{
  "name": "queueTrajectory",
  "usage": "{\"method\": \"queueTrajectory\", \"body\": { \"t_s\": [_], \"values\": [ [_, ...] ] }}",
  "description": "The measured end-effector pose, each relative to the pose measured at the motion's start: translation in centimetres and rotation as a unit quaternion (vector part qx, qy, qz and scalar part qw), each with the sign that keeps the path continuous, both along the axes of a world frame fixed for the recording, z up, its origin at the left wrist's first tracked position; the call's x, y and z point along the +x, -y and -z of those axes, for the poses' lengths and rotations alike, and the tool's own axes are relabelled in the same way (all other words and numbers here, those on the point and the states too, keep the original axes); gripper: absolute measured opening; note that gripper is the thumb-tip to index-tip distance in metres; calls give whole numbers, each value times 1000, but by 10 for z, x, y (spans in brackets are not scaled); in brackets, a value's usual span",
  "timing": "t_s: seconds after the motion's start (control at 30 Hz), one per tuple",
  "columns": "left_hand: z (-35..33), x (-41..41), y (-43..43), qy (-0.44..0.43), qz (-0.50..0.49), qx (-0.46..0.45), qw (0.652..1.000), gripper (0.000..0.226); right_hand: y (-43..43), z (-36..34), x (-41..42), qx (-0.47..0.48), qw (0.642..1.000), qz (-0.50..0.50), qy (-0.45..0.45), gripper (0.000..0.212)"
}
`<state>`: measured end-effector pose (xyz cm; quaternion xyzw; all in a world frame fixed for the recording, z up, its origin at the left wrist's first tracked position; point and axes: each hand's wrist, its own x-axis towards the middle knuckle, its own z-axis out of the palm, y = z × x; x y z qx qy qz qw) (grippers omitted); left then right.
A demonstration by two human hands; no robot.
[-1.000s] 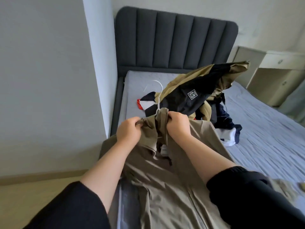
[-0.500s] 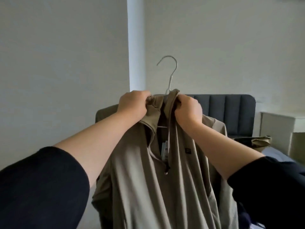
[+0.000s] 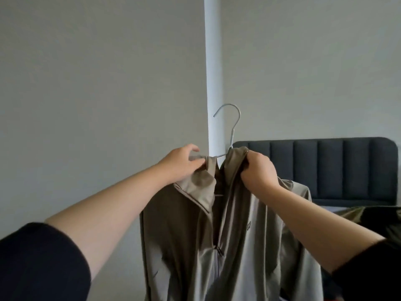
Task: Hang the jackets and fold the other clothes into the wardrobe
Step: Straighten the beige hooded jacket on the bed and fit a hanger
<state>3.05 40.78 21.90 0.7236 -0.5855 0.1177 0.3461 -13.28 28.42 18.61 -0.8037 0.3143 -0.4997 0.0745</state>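
Up before the wall (image 3: 86,83) in the head view, the jacket (image 3: 249,235) hangs in the air on a hanger (image 3: 232,133). The left hand (image 3: 180,164) pinches the left collar flap between thumb and fingers (image 3: 196,166). The right hand (image 3: 258,172) is clenched round the right collar edge, just below the hook. A headboard (image 3: 347,168) stands behind.

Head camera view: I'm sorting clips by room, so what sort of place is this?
Most likely a bedroom: a dark padded headboard stands against the wall, a heap of clothes lies in front of it, and a jacket is held up on a hanger.
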Motion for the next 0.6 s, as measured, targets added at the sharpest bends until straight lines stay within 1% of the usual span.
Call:
{"method": "queueTrajectory", "body": {
  "t_s": [0.03, 0.07, 0.1, 0.13, 0.2, 0.23, 0.27, 0.3, 0.33, 0.4, 0.43, 0.5, 0.6],
  "values": [
    [-2, 0, 0, 2, -6, 54, 999, 16, -2, 0, 1, 2, 1000, -22, 20, 17],
    [-4, 0, 2, 9, -9, 91, 996, 22, -4, 0, 2, 12, 998, -47, 33, 18],
    [-6, -1, 3, 22, -17, 102, 994, 24, -5, -1, 1, 28, 996, -73, 38, 20],
    [-6, -2, 4, 32, -29, 96, 994, 25, -6, -4, -1, 51, 993, -98, 45, 21],
    [-4, -2, 6, 40, -63, 54, 996, 23, -6, -12, -5, 108, 980, -132, 104, 23],
    [-3, -2, 7, 44, -82, 31, 995, 22, -6, -17, -7, 134, 971, -137, 141, 26],
    [-2, -1, 8, 45, -98, 16, 994, 21, -5, -21, -8, 156, 966, -130, 159, 34],
    [-2, 0, 9, 45, -109, 3, 993, 21, -6, -24, -7, 169, 968, -114, 145, 44],
    [-1, 1, 10, 48, -115, -10, 992, 23, -8, -25, -5, 172, 974, -97, 111, 47],
    [-2, 1, 11, 53, -131, -28, 990, 31, -14, -25, 3, 154, 982, -85, 63, 40],
    [-3, 2, 12, 52, -142, -34, 988, 33, -18, -25, 8, 140, 984, -84, 65, 35],
    [-9, 8, 8, 52, -168, -44, 983, 34, -33, -27, 17, 98, 986, -104, 88, 33],
    [-21, 27, -5, 41, -168, -52, 984, 35, -62, -20, 31, 19, 976, -181, 119, 30]
  ]
}}
